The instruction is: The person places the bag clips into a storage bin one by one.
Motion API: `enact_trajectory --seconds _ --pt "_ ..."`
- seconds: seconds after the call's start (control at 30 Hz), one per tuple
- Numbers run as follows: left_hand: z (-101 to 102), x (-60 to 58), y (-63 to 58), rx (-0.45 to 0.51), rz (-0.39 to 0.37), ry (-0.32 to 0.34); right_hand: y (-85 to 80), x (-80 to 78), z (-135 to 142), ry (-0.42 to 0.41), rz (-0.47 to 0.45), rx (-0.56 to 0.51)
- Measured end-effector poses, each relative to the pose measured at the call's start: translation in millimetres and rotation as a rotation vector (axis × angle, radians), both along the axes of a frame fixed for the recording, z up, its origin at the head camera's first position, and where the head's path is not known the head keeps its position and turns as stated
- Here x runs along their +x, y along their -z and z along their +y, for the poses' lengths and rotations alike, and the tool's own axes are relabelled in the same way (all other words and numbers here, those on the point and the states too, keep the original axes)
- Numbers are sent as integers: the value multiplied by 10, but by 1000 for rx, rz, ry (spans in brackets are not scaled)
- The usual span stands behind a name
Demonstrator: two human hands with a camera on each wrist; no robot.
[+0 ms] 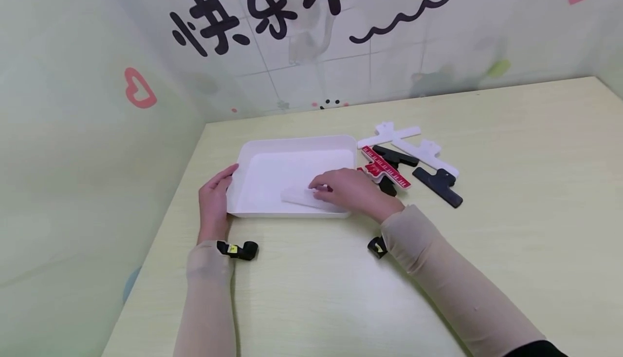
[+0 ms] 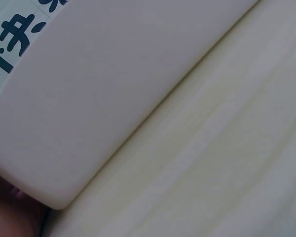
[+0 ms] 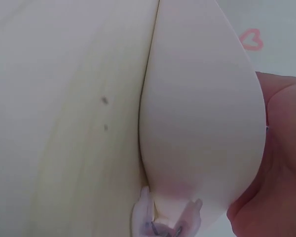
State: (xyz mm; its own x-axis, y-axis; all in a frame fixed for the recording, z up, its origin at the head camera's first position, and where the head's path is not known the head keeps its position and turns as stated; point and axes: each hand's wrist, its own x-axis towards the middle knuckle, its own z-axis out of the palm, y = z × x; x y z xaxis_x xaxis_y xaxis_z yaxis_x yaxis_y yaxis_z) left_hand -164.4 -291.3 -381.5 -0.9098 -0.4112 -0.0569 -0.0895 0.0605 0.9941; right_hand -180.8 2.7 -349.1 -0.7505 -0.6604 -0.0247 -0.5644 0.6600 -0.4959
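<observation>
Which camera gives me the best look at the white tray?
The head view: it shows nearly all of the white tray, rim and inside, though the right hand covers part of it. The left wrist view shows only an outer wall, close up; the right wrist view, likewise, only outer wall.

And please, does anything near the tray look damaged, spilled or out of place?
Nothing stands out as damaged or spilled. Slightly untidy, perhaps: just right of the white tray, a red clip partly covers a black clip at a different angle, so they look heaped rather than arranged.
</observation>
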Motion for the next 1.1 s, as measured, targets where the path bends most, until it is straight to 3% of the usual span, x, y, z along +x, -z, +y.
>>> enact_trajectory --seconds 0.37,0.73,1.1 --pt "7 20 -13 -25 7 6 -14 29 -12 -28 10 48" --pt "-10 -5 16 -22 4 -2 7 34 -46 37 10 127" --pt "-8 -15 15 -22 0 -3 11 20 -29 40 -19 79"
